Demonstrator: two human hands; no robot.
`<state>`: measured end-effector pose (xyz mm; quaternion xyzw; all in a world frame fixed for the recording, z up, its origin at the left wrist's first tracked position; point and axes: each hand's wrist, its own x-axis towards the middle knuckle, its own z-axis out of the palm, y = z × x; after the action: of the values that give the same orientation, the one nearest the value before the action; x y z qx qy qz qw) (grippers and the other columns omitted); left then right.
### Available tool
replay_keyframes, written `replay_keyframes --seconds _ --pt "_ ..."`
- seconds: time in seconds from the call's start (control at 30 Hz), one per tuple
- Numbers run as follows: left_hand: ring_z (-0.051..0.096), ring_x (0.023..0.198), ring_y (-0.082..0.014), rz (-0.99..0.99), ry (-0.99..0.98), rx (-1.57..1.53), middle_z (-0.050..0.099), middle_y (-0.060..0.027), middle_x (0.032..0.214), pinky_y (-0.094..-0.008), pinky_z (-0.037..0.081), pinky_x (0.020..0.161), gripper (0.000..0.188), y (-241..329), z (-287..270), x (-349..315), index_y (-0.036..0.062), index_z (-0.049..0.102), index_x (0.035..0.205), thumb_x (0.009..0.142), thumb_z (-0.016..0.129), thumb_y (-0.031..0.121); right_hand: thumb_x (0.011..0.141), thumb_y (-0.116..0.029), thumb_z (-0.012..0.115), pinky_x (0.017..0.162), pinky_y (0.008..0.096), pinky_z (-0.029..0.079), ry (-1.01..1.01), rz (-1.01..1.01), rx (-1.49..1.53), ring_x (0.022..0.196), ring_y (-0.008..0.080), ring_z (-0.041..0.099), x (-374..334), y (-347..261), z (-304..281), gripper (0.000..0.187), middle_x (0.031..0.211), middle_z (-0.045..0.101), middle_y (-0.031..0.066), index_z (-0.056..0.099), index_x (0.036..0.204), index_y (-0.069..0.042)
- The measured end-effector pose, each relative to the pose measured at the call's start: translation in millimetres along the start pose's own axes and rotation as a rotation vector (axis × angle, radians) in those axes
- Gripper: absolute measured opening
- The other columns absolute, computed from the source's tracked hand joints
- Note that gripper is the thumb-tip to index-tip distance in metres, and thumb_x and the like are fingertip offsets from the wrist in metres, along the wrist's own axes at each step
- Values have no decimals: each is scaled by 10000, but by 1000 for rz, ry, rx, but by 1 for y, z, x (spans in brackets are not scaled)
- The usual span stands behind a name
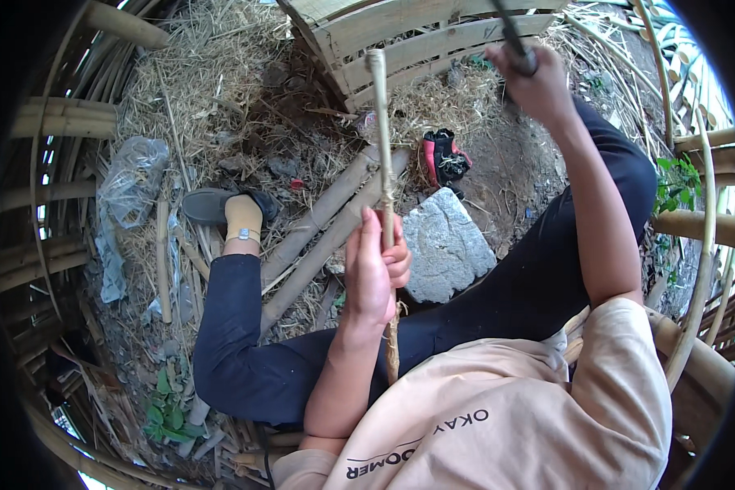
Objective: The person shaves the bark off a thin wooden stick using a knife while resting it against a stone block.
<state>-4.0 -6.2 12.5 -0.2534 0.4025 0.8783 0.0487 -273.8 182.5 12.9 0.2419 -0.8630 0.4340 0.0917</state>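
Observation:
My left hand [376,273] is closed round a pale, knobbly stick [383,139], held nearly upright in front of my body. Its rough, browner lower end comes down by my lap, and its knobbed top reaches up near a slatted wooden crate. Raised at the upper right, my right hand [535,86] grips a long dark tool [510,33], smeared by motion and cut off by the picture's top edge; its kind cannot be made out. Between my legs lies a pale, squared stone block [447,245], just right of my left hand. Nothing touches its visible top face.
A red and black glove [444,157] lies beyond the stone. Two bamboo poles [322,220] slant across the ground left of it. The slatted wooden crate [408,41] stands ahead. A clear plastic bag [135,181] lies at left amid straw, and bamboo railings [61,118] surround me.

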Motion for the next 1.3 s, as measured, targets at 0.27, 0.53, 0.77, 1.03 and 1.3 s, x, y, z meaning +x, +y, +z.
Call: replay_keyframes --seconds 0.27,0.53,0.77,1.03,1.3 --pt "215 444 3 -28 -7 -53 276 97 584 -190 147 389 482 1 -5 5 97 490 913 1075 308 513 667 -139 700 718 456 561 -503 -151 -307 757 351 694 -35 -50 34 227 768 705 146 762 884 -114" --pt "184 441 -3 81 91 138 268 86 586 -200 119 379 440 -1 15 -5 108 459 913 1077 324 493 697 -148 688 683 453 570 -299 -76 -480 708 351 704 -13 -28 47 154 738 698 164 739 821 -71" --pt "183 443 -6 75 33 71 275 79 591 -198 129 380 490 9 9 -11 102 440 890 1070 288 532 918 -339 691 550 380 496 17 217 -386 567 214 649 24 9 -23 279 623 652 85 728 856 -69" --pt "195 445 -8 26 -31 -12 270 82 583 -190 144 377 470 10 3 -6 101 474 915 1078 289 500 739 -145 724 688 437 551 -355 -171 -211 714 323 695 -27 -47 21 207 754 705 146 770 939 -118" --pt "175 443 0 1 -94 -34 263 95 587 -180 136 374 436 0 8 -6 110 440 916 1077 312 495 645 -85 673 689 449 535 -443 -114 -248 716 367 668 -34 -47 37 157 717 667 170 716 794 -63"
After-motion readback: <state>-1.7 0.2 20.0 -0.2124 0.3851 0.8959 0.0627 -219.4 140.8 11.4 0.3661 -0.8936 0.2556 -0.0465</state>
